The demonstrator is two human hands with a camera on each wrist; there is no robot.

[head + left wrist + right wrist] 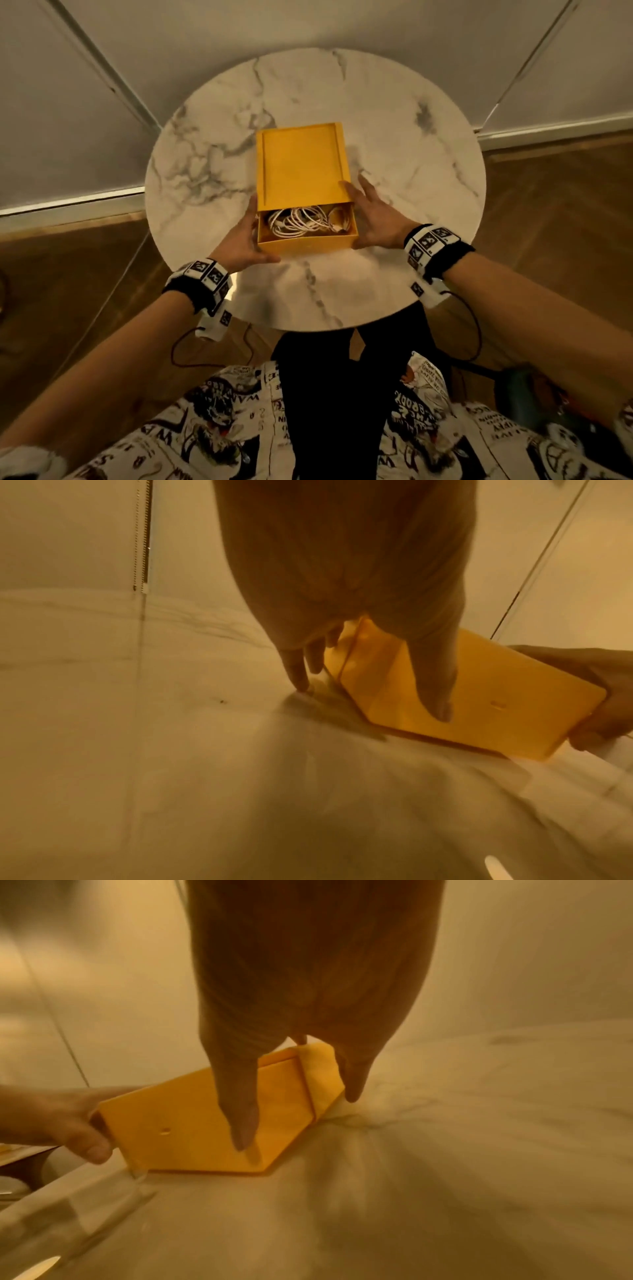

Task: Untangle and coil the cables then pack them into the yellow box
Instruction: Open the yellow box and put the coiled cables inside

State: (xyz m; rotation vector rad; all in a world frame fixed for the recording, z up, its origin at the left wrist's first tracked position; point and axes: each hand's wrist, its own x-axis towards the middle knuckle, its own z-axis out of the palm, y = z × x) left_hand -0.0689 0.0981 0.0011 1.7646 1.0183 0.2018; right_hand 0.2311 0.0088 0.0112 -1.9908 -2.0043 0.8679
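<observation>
The yellow box (301, 164) lies in the middle of the round marble table (421, 144). Its sleeve-like lid covers the far part, and the near end of the inner tray (308, 244) sticks out uncovered. Coiled white cables (299, 221) lie inside the exposed tray. My left hand (241, 240) holds the tray's near left corner, thumb on the front face. My right hand (375, 219) holds the near right corner, fingers reaching along the lid's side. In the wrist views the box (496, 696) (178, 1123) sits between both hands, each gripping an end.
The table stands near a corner of pale walls (102, 102) on a wooden floor (565, 222). Thin dark wires (476, 329) hang from both wrist bands below the table's near edge. My patterned clothing (212, 428) fills the bottom of the head view.
</observation>
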